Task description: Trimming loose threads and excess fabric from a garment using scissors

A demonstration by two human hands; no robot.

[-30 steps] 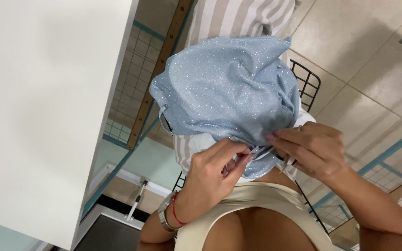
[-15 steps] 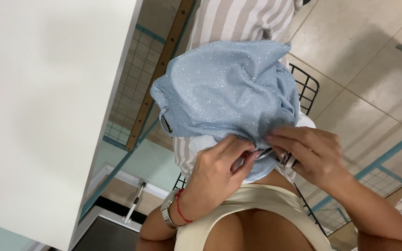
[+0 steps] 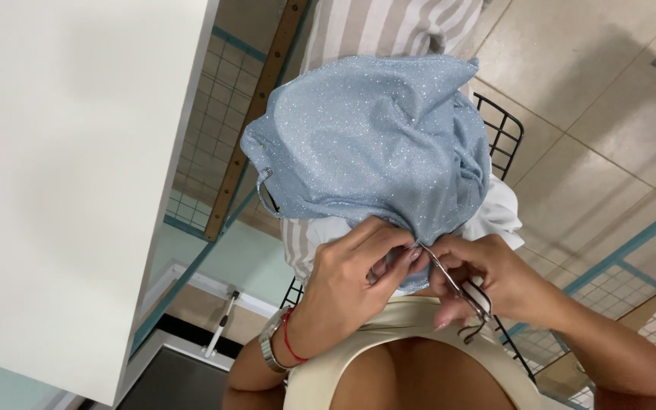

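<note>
Your left hand [image 3: 358, 281] pinched the blue cloth's [image 3: 373, 144] lower edge, over your lap; right hand [image 3: 487, 281] gripped small scissors [image 3: 457, 288] there. Cut seemingly just begun; cloth otherwise whole.

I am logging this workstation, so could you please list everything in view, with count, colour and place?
sparkly fabric: one, light blue, heaped over the basket at centre.
striped cloth: one, beige and white, under the blue fabric, top centre.
white cloth: one, white, beneath the blue fabric's right edge.
wire basket: one, black, under the cloths.
small scissors: one, metal, at the fabric's lower edge.
table: one, white, left.
tiled floor: beige, right.
left hand: one, pinches the fabric's edge; red cord and metal watch on the wrist.
right hand: one, grip on the scissors.
</note>
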